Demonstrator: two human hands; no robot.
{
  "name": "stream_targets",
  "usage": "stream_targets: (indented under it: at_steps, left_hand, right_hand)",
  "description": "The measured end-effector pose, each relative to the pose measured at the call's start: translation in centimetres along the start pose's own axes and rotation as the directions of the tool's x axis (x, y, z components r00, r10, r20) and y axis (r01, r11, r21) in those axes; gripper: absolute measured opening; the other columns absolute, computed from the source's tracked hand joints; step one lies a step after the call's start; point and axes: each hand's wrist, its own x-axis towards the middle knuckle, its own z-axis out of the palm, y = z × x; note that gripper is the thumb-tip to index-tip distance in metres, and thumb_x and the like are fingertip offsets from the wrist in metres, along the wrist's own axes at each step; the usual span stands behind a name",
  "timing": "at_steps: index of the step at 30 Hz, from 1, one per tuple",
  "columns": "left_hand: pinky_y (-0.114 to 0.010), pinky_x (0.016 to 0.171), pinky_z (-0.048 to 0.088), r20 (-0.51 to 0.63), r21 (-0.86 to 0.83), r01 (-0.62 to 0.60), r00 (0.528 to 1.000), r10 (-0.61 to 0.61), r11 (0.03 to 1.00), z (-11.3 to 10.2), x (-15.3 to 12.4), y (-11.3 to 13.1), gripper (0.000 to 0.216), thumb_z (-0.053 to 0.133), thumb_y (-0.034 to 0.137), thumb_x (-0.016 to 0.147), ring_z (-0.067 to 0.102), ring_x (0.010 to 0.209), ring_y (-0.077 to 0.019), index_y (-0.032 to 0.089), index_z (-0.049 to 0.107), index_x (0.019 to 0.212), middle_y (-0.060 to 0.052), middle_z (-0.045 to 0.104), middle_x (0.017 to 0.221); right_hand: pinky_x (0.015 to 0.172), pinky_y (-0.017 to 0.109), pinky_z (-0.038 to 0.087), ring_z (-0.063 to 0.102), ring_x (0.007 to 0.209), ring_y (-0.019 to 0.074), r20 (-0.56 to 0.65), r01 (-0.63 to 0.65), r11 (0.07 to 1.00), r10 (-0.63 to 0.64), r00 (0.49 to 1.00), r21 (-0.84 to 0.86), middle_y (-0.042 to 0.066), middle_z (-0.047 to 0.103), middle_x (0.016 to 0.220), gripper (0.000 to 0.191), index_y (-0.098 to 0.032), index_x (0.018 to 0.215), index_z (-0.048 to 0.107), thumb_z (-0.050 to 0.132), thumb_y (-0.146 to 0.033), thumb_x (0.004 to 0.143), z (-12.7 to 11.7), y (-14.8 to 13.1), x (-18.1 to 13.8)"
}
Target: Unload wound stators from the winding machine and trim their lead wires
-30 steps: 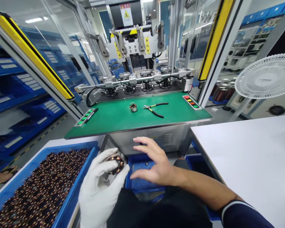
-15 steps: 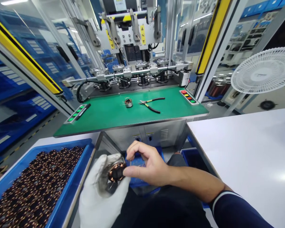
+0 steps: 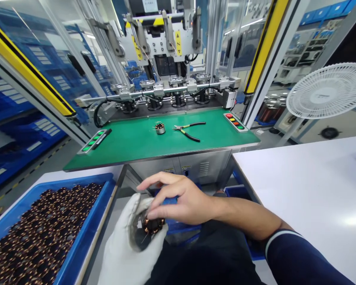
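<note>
Looks like this one's mid-handling: the gloved left hand (image 3: 130, 245) is cupped tight around a copper-wound coil (image 3: 153, 225), held low in front of the body between the blue tray (image 3: 91, 233) and the white counter (image 3: 299, 186). The bare right hand (image 3: 180, 202) sits over it from the right, fingers (image 3: 154, 180) arched and spread, thumb and fingertip pressed onto the coil's top, so it's pinching at the windings or wire ends. Can't tell exactly which, too small. I'd say lots is left, since the tray is packed with similar coils. Only one coil (image 3: 159, 127) sits on the green mat (image 3: 130, 146) by the pliers (image 3: 188, 131), and the machine's fixtures (image 3: 172, 85) behind look unloaded as far as I can see.
</note>
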Motion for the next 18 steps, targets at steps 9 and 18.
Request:
stream_targets:
  at_steps: [9,18]
  left_hand:
    - [-0.014,0.096,0.055,-0.094,-0.008,-0.184,0.979,0.182,0.983,-0.6,-0.3,0.4,0.043,0.080,0.020,0.074,0.073,0.102,-0.0109,0.027,0.068,0.114,0.002,0.075,0.114]
    - [-0.011,0.096,0.052,-0.095,0.044,-0.231,0.967,0.235,0.972,-1.0,0.2,0.3,0.037,0.079,0.022,0.077,0.071,0.101,-0.0079,0.026,0.067,0.112,0.002,0.073,0.111]
  right_hand:
    - [0.085,0.029,0.054,0.063,0.092,0.0141,-0.355,0.002,0.980,0.071,0.932,0.201,0.007,0.063,0.106,0.039,-0.018,0.107,0.066,0.086,-0.034,0.077,2.5,0.4,-2.2]
    - [0.071,0.022,0.052,0.063,0.073,0.0098,-0.277,-0.021,0.996,0.043,0.960,0.083,0.002,0.068,0.076,0.015,-0.015,0.076,0.067,0.079,-0.020,0.083,3.3,0.7,-2.3]
